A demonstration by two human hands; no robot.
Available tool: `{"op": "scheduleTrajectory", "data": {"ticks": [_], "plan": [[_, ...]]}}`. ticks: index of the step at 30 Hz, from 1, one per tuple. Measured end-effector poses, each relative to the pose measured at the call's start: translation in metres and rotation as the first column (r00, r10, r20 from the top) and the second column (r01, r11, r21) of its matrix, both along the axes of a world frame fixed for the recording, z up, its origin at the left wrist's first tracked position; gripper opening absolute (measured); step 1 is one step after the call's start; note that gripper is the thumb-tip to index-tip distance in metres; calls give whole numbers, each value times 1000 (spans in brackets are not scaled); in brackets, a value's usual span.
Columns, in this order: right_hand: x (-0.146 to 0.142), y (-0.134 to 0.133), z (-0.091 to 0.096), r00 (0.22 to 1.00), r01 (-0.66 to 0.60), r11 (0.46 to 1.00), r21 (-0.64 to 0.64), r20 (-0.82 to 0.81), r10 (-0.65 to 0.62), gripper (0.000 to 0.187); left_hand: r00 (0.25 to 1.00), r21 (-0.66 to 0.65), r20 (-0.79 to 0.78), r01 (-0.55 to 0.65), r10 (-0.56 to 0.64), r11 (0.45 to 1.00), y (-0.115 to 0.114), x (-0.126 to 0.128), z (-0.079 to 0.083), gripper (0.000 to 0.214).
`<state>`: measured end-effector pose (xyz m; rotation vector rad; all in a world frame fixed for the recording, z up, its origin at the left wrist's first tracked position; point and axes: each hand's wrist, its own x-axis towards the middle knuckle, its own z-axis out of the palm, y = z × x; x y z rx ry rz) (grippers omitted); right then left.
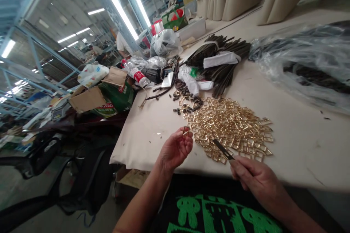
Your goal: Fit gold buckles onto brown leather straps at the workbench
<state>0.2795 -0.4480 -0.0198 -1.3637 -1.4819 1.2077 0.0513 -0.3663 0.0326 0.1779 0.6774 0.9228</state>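
My left hand (pixel 176 150) is closed, pinching one gold rectangular buckle (pixel 186 130) upright between thumb and forefinger. Between the fingers of my right hand (pixel 253 174) is a short dark strap (pixel 222 149) with a slot near its held end; its free tip points up and left toward the left hand. Beyond and between both hands spreads a large pile of gold buckles (pixel 232 123) on the pale table (pixel 153 149). Small dark pieces (pixel 188 108) lie at the pile's far left edge.
Bundled dark strips (pixel 218 52) with white wrapping lie behind the pile. Clear plastic with dark material (pixel 306 65) covers the right side. Beige bags (pixel 240 0) stand at the back. A plastic bottle (pixel 138 74) and green carton (pixel 117 94) are at the left. A black chair (pixel 84 178) stands lower left.
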Motion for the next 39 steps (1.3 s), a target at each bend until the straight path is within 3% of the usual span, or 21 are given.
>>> {"op": "scheduleTrajectory", "data": {"ticks": [3, 7, 11, 14, 18, 21, 25, 30, 35, 39], "plan": [[-7, 5, 9, 999, 38, 999, -6, -25, -38, 44, 1000, -33, 24, -13, 14, 999, -18, 1, -4, 26], [-23, 21, 27, 997, 64, 996, 55, -51, -61, 34, 998, -30, -42, 54, -55, 998, -35, 4, -12, 25], [-43, 35, 42, 996, -66, 993, 100, -60, 72, 26, 990, -20, -108, 91, -92, 996, -44, 7, -17, 25], [-50, 38, 43, 989, -129, 988, 82, -64, 135, 31, 987, 5, -116, 112, -111, 994, -47, 7, -18, 25], [-53, 34, 41, 985, -103, 995, 15, -136, 104, 38, 979, 125, -186, 107, -83, 986, -54, 8, -17, 25], [-55, 31, 41, 983, -68, 997, -24, -172, 63, 41, 964, 267, -265, 71, 2, 961, -59, 9, -18, 25], [-60, 29, 40, 970, -50, 997, -65, -241, 33, 42, 919, 429, -366, 26, 148, 903, -65, 9, -23, 23], [-66, 28, 35, 931, -98, 984, -148, -363, 38, 41, 792, 569, -519, 40, 321, 822, -66, 7, -26, 30], [-72, 27, 31, 857, -182, 962, -204, -512, 53, 40, 655, 740, -555, 108, 513, 664, -66, 6, -28, 21], [-71, 29, 34, 836, -216, 940, -264, -548, 39, 40, 573, 790, -588, 253, 571, 559, -64, -3, -24, 24]]}}
